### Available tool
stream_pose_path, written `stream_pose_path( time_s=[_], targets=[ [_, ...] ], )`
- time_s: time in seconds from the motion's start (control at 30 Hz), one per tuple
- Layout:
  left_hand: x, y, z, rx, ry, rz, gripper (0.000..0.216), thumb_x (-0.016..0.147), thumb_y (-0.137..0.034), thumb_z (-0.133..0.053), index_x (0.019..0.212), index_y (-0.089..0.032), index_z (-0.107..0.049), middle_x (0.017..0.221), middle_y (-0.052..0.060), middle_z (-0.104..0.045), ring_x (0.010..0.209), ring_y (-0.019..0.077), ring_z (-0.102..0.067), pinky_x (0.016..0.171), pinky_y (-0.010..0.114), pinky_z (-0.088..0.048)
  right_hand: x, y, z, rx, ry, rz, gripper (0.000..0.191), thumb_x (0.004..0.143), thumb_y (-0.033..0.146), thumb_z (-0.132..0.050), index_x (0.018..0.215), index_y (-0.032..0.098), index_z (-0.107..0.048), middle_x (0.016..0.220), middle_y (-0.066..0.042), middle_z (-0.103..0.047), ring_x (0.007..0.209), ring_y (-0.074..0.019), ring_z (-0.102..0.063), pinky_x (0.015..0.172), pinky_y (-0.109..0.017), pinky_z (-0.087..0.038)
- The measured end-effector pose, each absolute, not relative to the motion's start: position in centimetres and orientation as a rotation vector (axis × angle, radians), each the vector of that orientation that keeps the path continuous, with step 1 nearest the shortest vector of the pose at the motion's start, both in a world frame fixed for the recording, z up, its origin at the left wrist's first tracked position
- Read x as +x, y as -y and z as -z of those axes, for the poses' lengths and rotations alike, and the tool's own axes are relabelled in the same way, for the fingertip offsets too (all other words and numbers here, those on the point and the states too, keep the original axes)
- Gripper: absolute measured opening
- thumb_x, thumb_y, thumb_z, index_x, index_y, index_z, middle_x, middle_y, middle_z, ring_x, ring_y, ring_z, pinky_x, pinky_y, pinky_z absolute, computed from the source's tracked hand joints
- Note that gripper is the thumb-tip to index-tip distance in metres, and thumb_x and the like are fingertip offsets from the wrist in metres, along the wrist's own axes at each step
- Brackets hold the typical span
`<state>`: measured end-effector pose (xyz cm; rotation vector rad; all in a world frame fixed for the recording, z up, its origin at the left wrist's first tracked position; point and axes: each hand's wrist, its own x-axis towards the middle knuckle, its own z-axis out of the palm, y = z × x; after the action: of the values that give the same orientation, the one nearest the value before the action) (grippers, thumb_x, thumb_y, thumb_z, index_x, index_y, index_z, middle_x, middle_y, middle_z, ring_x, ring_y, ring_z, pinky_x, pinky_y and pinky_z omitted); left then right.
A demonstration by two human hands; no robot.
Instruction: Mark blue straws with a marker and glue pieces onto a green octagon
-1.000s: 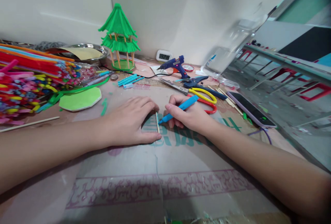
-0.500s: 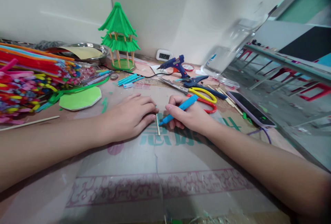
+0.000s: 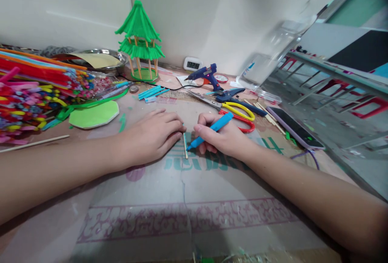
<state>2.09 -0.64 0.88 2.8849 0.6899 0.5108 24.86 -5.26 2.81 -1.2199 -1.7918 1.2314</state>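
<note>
A short wooden stick [image 3: 186, 151] lies on the cardboard, its upper stretch coloured blue and its lower end bare wood. My left hand [image 3: 160, 133] rests on the board, with thumb and fingertips closed on the stick's far end. In my right hand [image 3: 216, 135] is a blue marker [image 3: 214, 128], held like a pen with its tip against the side of the stick. Several blue-coloured sticks [image 3: 151, 92] lie in a small group beyond my left hand.
Behind stand a green-roofed model pavilion [image 3: 138, 44] and a blue glue gun [image 3: 206, 73]. Scissors [image 3: 239, 111], pliers [image 3: 232, 95] and a phone [image 3: 295, 127] lie to the right. Pipe cleaners [image 3: 39, 93] and a green octagonal piece [image 3: 93, 114] are at left. A clear plastic bottle [image 3: 263, 60] leans at right.
The marker's tip has slid slightly down along the stick, toward me. My left hand stays in about the same place on the stick's far end.
</note>
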Motion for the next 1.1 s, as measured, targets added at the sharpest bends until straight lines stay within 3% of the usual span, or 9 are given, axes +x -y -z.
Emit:
stream_pose_path(
  time_s=[0.2, 1.1],
  targets=[
    [2.09, 0.6, -0.85, 2.882, -0.696, -0.483, 0.037, 0.11, -0.031, -0.035, 0.113, -0.018, -0.07, 0.121, 0.011, -0.072, 0.114, 0.0285, -0.067, 0.112, 0.055, -0.045, 25.03, 5.51, -2.92, -1.163, 1.816, -1.369, 0.032, 0.092, 0.036, -0.073, 0.074, 0.022, -0.051, 0.052, 0.002, -0.067, 0.039, -0.0071, -0.047, 0.037, -0.015, -0.035],
    [2.03, 0.62, -0.97, 2.873, -0.716, -0.461, 0.036, 0.109, -0.03, -0.035, 0.116, -0.02, -0.069, 0.121, 0.01, -0.071, 0.114, 0.0275, -0.067, 0.12, 0.059, -0.039, 24.98, 5.5, -2.81, -1.186, 1.828, -1.371, 0.032, 0.095, 0.039, -0.069, 0.074, 0.022, -0.051, 0.052, 0.003, -0.067, 0.038, -0.0068, -0.047, 0.037, -0.015, -0.034]
  ],
)
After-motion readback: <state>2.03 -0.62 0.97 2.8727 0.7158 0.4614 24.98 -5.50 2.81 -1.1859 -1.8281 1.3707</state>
